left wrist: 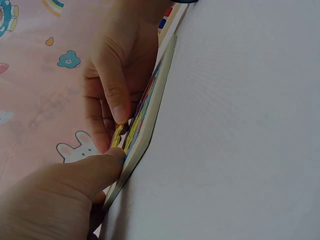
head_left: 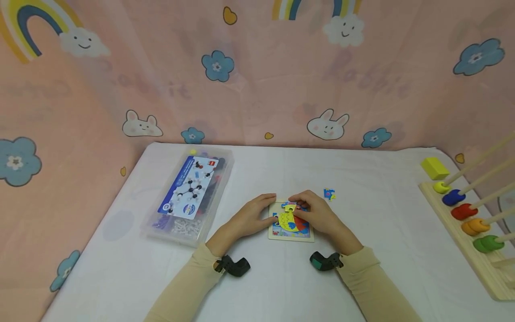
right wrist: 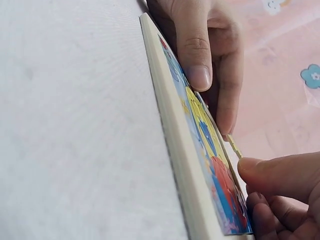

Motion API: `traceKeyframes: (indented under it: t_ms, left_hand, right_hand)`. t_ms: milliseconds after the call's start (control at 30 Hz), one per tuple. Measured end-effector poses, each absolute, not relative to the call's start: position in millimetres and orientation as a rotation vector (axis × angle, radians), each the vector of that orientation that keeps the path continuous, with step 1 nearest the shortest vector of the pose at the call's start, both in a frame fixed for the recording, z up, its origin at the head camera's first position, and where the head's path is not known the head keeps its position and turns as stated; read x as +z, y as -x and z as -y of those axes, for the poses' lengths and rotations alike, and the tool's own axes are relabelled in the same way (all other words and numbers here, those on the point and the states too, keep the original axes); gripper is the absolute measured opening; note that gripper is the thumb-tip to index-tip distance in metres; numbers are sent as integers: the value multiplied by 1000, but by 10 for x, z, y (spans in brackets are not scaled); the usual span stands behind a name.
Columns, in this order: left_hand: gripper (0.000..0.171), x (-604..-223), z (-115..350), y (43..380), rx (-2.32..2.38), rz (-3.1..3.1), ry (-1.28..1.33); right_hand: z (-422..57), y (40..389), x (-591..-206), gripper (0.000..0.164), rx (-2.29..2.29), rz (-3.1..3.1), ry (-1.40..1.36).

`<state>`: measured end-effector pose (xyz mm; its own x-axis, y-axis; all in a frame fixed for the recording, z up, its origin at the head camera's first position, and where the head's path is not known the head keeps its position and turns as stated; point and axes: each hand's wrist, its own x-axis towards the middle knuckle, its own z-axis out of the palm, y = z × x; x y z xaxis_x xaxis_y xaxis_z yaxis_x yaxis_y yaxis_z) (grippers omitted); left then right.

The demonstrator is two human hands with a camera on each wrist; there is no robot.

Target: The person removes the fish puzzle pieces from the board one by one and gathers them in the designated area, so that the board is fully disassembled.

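Note:
A small jigsaw board (head_left: 291, 239) with a pale wooden rim and a yellow and red fish picture lies flat on the white table. My left hand (head_left: 250, 218) holds the board's left side, its thumb on the near part and its fingers at the upper left corner. Between the thumb and fingers of my right hand (head_left: 322, 217) is a yellow puzzle piece (head_left: 289, 207), tilted just over the upper part of the picture. The right wrist view shows this piece (right wrist: 234, 145) edge-on, above the board's surface. Right fingertips are partly hidden.
A loose blue puzzle piece (head_left: 329, 194) lies beyond the board, to the right. On the left is a clear plastic case (head_left: 209, 228) of molecule-model parts. A wooden bead rack (head_left: 454, 232) with slanted pegs stands at right, a yellow block (head_left: 435, 168) behind it.

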<state>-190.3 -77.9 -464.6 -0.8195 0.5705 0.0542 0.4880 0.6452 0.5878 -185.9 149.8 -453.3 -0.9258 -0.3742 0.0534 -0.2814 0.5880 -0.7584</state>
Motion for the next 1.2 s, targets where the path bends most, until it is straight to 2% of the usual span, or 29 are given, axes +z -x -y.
traceKeyframes:
  t_ms: [533, 1200]
  left_hand:
    - [62, -4649, 779, 1894, 914, -2729, -878]
    - [63, -4641, 775, 1889, 923, -2726, -876]
  right_hand:
    - [-1651, 1898, -4404, 31, -1211, -2686, 428]
    - [-2418, 1899, -4369, 38, -1196, -2832, 294]
